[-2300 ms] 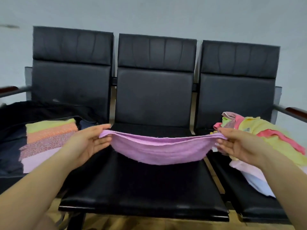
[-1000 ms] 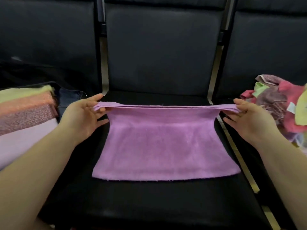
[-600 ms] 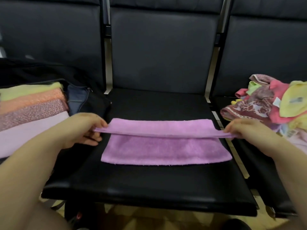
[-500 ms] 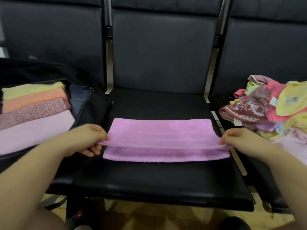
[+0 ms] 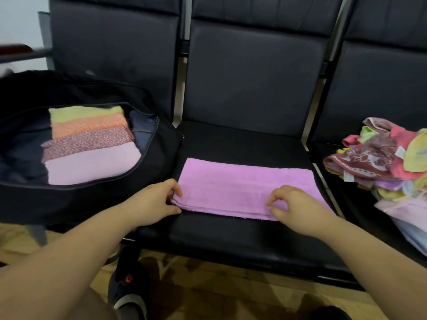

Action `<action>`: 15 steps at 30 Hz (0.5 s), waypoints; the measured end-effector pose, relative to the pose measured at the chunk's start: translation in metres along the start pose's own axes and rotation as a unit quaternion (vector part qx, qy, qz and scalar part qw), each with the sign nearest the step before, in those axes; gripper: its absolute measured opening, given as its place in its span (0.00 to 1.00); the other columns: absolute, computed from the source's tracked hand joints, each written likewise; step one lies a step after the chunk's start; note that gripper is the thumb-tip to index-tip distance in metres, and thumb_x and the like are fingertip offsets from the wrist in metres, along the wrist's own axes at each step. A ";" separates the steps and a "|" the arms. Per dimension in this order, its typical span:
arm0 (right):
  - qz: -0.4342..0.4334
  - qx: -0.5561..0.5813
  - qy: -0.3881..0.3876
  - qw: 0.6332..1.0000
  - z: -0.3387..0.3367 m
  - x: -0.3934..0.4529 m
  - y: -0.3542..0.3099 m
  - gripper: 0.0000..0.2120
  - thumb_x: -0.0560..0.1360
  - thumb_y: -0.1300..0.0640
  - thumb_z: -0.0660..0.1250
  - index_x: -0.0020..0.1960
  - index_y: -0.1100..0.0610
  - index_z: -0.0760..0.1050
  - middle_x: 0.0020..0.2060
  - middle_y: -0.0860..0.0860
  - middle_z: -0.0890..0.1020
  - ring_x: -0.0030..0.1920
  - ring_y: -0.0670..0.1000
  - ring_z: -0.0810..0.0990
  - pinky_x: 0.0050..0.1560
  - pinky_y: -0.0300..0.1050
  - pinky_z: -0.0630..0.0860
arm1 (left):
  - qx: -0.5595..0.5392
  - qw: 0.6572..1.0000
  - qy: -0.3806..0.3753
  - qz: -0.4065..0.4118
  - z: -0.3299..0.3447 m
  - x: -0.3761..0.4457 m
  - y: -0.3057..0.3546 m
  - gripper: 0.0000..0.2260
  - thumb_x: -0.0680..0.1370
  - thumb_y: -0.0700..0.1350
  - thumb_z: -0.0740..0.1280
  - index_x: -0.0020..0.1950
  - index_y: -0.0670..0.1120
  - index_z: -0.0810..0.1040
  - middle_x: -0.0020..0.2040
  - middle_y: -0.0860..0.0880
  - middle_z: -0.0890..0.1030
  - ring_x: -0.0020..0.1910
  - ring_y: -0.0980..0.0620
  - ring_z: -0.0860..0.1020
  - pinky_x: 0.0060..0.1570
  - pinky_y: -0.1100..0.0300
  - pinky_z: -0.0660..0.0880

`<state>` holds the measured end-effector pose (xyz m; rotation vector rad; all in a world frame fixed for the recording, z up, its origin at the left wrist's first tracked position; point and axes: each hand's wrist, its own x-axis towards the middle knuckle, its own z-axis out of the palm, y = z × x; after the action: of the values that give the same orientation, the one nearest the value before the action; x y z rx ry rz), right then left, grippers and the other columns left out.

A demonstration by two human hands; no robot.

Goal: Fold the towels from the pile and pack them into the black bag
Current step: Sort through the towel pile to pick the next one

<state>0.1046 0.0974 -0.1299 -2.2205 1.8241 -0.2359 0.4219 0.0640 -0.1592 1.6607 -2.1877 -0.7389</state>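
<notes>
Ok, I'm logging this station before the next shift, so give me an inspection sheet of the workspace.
Surface: black middle seat, purple towel lying folded on it.
Job's things: black bag open on the left seat, four folded towels inside; unfolded towel pile on the right seat.
Clutter: nothing seen.
Grippers: left hand pinches the towel's left near corner; right hand rests on its near edge, fingers curled.
Cables: nothing seen.
Surroundings: seat backs, an armrest at left, wooden floor, shoe below.

- We see a plain purple towel (image 5: 245, 188) on a black seat (image 5: 242, 236).
- Our black bag (image 5: 87, 202), left, holds lime, orange, speckled maroon and pale lilac towels (image 5: 90, 144).
- The pile (image 5: 388, 162), right, mixes floral maroon, pink and yellow.
</notes>
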 end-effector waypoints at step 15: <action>-0.125 0.029 0.038 0.991 0.066 0.061 -0.131 0.12 0.75 0.43 0.65 0.48 0.52 0.72 0.41 0.45 0.75 0.42 0.48 0.74 0.44 0.43 0.72 | 0.040 0.995 0.013 0.092 -0.015 0.001 0.002 0.09 0.80 0.50 0.62 0.57 0.49 0.76 0.54 0.52 0.71 0.53 0.54 0.74 0.56 0.60 0.68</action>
<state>0.2589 0.0674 -0.1560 -2.4273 1.5487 -0.4196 0.4277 0.0606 -0.1460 1.4690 -2.3397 -0.5834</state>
